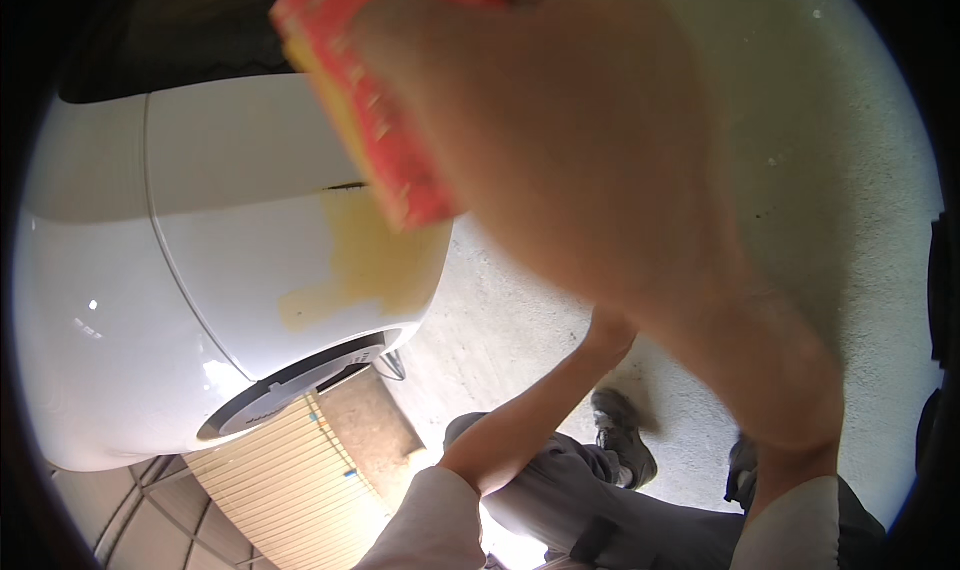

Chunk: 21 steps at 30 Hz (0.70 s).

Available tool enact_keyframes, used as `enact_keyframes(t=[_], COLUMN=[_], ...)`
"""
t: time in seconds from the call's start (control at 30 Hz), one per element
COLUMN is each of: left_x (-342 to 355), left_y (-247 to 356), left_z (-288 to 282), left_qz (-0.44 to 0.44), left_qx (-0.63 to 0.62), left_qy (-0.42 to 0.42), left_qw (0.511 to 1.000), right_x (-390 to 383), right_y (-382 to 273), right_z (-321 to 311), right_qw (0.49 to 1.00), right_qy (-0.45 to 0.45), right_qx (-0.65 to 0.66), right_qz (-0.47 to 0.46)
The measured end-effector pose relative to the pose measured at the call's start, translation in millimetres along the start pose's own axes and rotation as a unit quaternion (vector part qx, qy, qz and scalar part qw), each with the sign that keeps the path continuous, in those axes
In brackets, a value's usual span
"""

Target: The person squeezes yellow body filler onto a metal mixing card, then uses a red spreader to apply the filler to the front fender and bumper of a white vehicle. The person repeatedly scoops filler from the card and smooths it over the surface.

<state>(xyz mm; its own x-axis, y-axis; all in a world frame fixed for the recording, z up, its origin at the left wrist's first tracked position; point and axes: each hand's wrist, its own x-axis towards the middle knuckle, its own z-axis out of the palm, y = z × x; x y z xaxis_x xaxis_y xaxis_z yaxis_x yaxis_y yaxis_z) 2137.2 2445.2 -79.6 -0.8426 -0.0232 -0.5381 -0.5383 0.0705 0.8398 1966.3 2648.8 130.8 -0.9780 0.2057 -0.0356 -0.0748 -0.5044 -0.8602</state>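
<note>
Large and blurred at the top, my right hand (520,120) is closed around a red and yellow block (375,100) with pale flecks along its side; its exact kind does not show. The block is in front of a white curved vehicle panel (235,240). A yellowish patch (385,260), like body filler, covers part of that panel just below the block, with a short dark mark (346,186) at its upper edge. My left forearm (530,410) reaches up from below, but my right arm hides the left hand and its fingers.
Below the panel is a dark-rimmed grey trim piece (300,385). Beyond it lie a ribbed beige surface (290,480) and a brown board (368,420). Concrete floor (800,170) extends on the right. My legs (610,515) and a dark shoe (620,435) are below.
</note>
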Motion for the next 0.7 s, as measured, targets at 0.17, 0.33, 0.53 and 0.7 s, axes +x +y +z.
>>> enact_keyframes(t=[0.17,0.33,0.53,0.7], left_x=[22,23,7,4], left_y=[29,82,126,119], left_z=[-9,3,27,46], left_qz=[-0.180,-0.060,0.022,0.024], left_qx=[-0.099,-0.067,-0.089,-0.038], left_qy=[-0.059,-0.038,-0.021,0.066], left_qw=[0.977,0.995,0.996,0.997], right_x=[56,43,-18,-38], right_y=[-36,-25,14,74], right_z=[-29,-109,-178,-185], right_qw=[0.942,0.873,0.805,0.791], right_qy=[-0.092,-0.193,-0.315,-0.317], right_qx=[-0.289,-0.442,-0.457,-0.438], right_qz=[0.147,-0.067,-0.211,-0.287])
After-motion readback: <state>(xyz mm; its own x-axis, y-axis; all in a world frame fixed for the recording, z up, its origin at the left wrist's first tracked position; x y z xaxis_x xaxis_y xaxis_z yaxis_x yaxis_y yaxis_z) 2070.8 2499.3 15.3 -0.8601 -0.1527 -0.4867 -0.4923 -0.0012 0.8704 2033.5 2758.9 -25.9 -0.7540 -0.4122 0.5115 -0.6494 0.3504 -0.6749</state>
